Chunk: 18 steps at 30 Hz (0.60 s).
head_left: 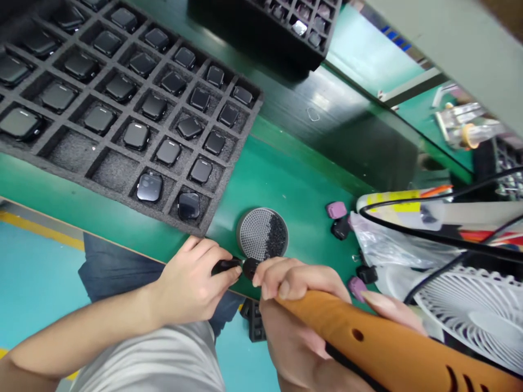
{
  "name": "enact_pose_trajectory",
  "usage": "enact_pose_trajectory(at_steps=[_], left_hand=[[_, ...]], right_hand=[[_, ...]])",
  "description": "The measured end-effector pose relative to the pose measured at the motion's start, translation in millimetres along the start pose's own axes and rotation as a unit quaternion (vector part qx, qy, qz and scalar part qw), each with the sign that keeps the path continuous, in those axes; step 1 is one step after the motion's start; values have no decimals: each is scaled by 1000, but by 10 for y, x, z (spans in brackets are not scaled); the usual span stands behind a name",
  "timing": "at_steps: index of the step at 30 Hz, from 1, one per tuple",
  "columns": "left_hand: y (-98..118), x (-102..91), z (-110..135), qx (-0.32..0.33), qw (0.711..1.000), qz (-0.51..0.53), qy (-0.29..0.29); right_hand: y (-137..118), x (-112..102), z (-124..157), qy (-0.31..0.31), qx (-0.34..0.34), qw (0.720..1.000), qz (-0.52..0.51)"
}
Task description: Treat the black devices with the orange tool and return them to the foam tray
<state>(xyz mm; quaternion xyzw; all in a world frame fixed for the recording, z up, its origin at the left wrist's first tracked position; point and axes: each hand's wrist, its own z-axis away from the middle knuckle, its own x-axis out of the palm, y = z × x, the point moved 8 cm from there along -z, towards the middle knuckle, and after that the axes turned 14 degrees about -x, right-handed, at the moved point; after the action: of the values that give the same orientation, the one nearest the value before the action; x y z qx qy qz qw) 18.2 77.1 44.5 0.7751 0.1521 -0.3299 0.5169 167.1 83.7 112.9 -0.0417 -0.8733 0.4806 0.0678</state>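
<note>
Now left fingers point(227, 278) pinch a small black part point(219, 266), likely light, stiff, best held edgewise; right fingers point(310, 279) clasp an orange tool point(343, 324).

No word, number or brand name can be read anywhere in the frame. The nearest things to writing are tiny pale marks on the faces of several dark watch-like devices point(137, 135), which lie in compartments of the grey foam tray point(98, 161) across the upper left; they are too small and blurred to make out as letters or digits. Towards the right edge, a bright yellow band point(394, 196) lies along a whitish container point(431, 215); whether it is a printed label cannot be told.
</note>
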Motion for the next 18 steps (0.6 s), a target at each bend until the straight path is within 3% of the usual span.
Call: enact_pose_trajectory(at_steps=[12, 18], left_hand=[[-6, 28, 9, -7, 1000, -2, -16], [12, 40, -12, -11, 999, -42, -14]], right_hand=[[42, 15, -3, -21, 32, 999, 1], [2, -134, -123, 37, 7, 999, 7]])
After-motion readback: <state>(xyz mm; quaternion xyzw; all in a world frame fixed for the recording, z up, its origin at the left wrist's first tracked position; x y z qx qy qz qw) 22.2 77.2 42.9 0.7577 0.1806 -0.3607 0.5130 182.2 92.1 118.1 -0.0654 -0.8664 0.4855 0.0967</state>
